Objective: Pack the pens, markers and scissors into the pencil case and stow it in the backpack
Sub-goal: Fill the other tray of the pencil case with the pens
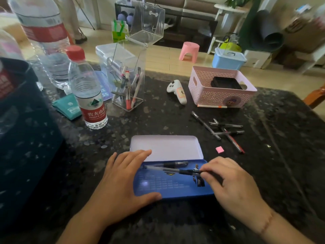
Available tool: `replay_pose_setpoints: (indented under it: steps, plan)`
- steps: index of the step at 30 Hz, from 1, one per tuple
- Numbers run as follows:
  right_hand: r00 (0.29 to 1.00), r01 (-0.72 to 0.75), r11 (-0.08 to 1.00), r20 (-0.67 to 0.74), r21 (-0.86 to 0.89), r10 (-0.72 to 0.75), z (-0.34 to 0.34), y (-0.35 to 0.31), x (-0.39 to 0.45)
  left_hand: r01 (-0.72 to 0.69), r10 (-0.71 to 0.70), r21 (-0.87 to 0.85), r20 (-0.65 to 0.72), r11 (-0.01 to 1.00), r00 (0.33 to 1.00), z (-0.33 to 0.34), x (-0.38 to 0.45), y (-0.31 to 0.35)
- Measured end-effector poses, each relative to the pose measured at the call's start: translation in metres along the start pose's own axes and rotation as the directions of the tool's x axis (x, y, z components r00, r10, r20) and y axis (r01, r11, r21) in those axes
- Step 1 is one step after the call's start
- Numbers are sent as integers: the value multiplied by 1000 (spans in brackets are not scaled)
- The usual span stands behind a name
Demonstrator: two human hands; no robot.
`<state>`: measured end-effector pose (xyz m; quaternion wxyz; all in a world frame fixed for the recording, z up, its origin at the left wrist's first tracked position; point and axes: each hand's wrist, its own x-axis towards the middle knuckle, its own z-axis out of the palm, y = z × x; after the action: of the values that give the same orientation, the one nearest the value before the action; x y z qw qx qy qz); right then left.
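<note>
**A:** Which step am I watching here?

**B:** From my seat, the packing step. The pencil case (173,184) lies open on the tabletop (158,120) at six o'clock, white lid flat at its twelve o'clock side. The right hand (230,182) pinches a clear pen (168,169) by its dark grip end and holds it low over the blue tray, tip pointing to nine o'clock. Another dark pen (174,164) already lies in the tray along the hinge.

**A:** And the other hand?

**B:** The left hand (123,180) rests on the case's nine o'clock end, fingers straight, thumb along the near edge, holding nothing, just steadying it.

**A:** What's left?

**B:** Plenty, I judge. A cluster of loose pens (225,129) lies at two o'clock from the case, and one white marker (212,106) against the pink basket (221,87). (I can't pick out scissors anywhere, nor say if the dark bag at nine o'clock is the backpack.)

**A:** Next move?

**B:** Lay the pen parallel to the first so the lid can close, then reach to two o'clock.
</note>
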<state>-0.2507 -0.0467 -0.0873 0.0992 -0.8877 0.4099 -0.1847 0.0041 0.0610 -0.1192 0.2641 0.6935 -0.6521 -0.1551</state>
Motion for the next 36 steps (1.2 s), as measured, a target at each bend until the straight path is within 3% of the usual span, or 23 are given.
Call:
replay_pose_setpoints:
  steps: [2,3,5,7,9,11,13,15,17,21,31,34,36]
  plan:
    - [999,-6,992,-34,129,11,1,-6,4,-21,20,-13,-78,1000,997,0,1,0]
    - [995,-53,954,-63,294,74,-2,-8,6,-19,16,-26,-115,999,993,-1,1,0]
    - [957,-52,752,-182,657,226,-15,-17,14,12,-20,-54,-148,998,989,-3,2,1]
    - [872,145,533,-362,834,330,-31,-30,26,36,-44,-62,-128,997,991,-5,2,1]
    - [799,345,465,-515,816,311,-43,-49,38,53,-57,-56,-79,997,995,-7,0,-1]
    - [788,406,616,-600,675,137,-39,-70,46,75,-80,-102,-41,992,996,-11,-2,-5]
    - [879,355,801,-463,482,-111,-12,-85,46,107,-117,-188,-40,976,992,-15,-3,-12]
    - [955,287,880,-185,378,-232,27,-88,41,134,-158,-261,-73,956,985,-20,-4,-20]
    - [953,300,913,-37,278,-302,61,-84,32,136,-165,-287,-80,948,983,-23,-7,-22]
    - [940,339,935,-4,105,-340,87,-81,24,68,-58,-270,44,960,997,-27,-12,-15]
    - [931,361,922,-104,139,-349,79,-67,45,-20,20,-3,101,1000,995,-13,-4,-15]
    - [917,353,935,181,43,-355,48,-37,40,-13,11,20,111,1000,994,-14,-4,-15]
    - [867,345,939,389,-17,-311,32,-20,38,1,-4,27,129,1000,992,-15,-3,-13]
